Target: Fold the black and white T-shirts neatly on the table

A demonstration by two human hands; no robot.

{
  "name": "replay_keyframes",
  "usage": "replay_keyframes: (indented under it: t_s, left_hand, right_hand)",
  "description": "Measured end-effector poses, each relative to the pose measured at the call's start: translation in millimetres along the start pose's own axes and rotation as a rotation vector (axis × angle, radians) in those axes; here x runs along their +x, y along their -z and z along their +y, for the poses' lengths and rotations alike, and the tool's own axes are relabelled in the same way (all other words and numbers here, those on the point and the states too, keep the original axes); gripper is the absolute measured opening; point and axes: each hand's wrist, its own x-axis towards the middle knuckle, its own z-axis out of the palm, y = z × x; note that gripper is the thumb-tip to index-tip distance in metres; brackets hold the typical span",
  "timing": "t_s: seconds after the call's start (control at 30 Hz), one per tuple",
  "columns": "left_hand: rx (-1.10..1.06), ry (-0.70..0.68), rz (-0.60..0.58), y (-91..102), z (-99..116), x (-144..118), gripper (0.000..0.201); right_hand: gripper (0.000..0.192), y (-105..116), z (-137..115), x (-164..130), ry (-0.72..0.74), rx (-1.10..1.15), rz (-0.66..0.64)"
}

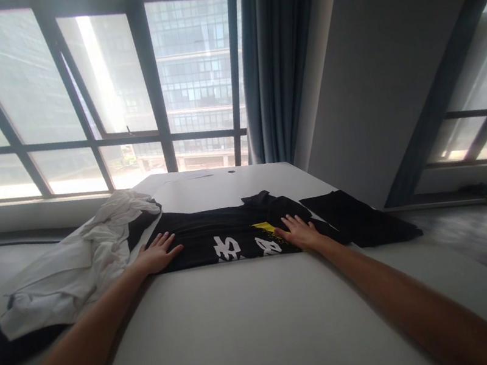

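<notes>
A black garment (214, 230) with white printed characters and a yellow patch lies folded across the middle of a white table (247, 324). My left hand (160, 253) rests flat on its left end, fingers spread. My right hand (300, 231) presses flat on its right end, beside the yellow patch. Neither hand grips anything. Both forearms stretch out over the table's near part.
A crumpled white garment (76, 264) lies at the table's left, over a dark cloth (2, 353). Another black cloth (360, 219) hangs over the right edge. Large windows (116, 79), a blue-grey curtain (279, 59) and a grey wall (381, 62) stand behind.
</notes>
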Motion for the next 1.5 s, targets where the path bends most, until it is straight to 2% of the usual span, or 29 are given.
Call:
replay_keyframes:
  t_s: [0.1,0.23,0.3,0.4,0.47,0.63,0.7,0.83,0.9,1.0,1.07,1.17,1.23,1.3,1.33,1.4,1.5]
  left_hand:
    - [0.004,0.018,-0.023,0.7,-2.7,-1.1,0.085]
    - [0.006,0.023,-0.024,-2.3,-9.9,1.3,0.089]
    - [0.008,0.012,-0.008,-4.4,-13.0,2.2,0.090]
    - [0.013,-0.009,0.002,-6.0,-15.0,-0.5,0.090]
    - [0.017,0.003,-0.010,-5.4,-14.1,-5.3,0.090]
    - [0.016,0.040,-0.007,-1.7,-8.8,-16.4,0.090]
    - [0.022,0.041,-0.014,-0.8,-7.3,-18.1,0.090]
    - [0.024,0.043,-0.027,0.7,-6.5,-18.6,0.090]
    - [0.015,0.040,-0.035,2.0,-7.7,-18.4,0.089]
    - [0.012,0.045,-0.060,4.6,-10.1,-18.8,0.090]
    - [0.026,0.048,-0.040,6.2,-8.6,-20.4,0.088]
    - [0.058,-0.080,0.078,5.7,6.4,-25.4,0.075]
    - [0.029,-0.247,0.138,2.0,25.5,-29.5,0.067]
    - [-0.033,-0.382,0.130,-4.3,45.6,-32.7,0.065]
    - [-0.056,-0.415,0.106,-7.8,53.2,-33.4,0.065]
    - [-0.071,-0.418,0.053,-13.9,58.3,-32.2,0.067]
    - [-0.056,-0.298,0.036,-18.2,38.1,-24.0,0.071]
  right_hand:
    - [0.083,4.1,19.5,-1.1,0.063,-0.017,0.042]
    - [0.077,3.7,49.5,3.8,0.100,-0.013,0.014]
    - [0.074,4.3,59.2,6.1,0.106,0.004,0.053]
    - [0.068,14.0,71.5,6.1,0.037,0.015,0.156]
    - [0.063,25.5,82.4,3.7,-0.041,0.009,0.174]
    - [0.042,47.2,111.7,-4.0,-0.097,0.035,0.054]
    - [0.031,49.5,118.6,-5.0,-0.082,0.093,0.026]
    - [0.020,48.6,125.3,-3.3,-0.077,0.151,0.164]
    - [0.018,47.8,127.1,-2.4,-0.105,0.121,0.163]
    - [0.014,49.2,124.7,-4.8,-0.154,0.020,0.050]
    - [0.014,52.7,115.8,-9.9,-0.180,-0.077,0.039]
    - [0.024,56.6,86.9,-20.9,-0.160,-0.186,0.222]
    - [0.036,52.8,60.2,-27.0,-0.014,-0.144,0.377]
    - [0.046,41.8,34.8,-29.1,0.210,-0.063,0.393]
    - [0.051,34.2,24.9,-28.3,0.302,-0.041,0.350]
    - [0.060,17.9,14.2,-23.4,0.357,-0.025,0.203]
    - [0.069,0.1,20.6,-13.2,0.250,-0.021,0.021]
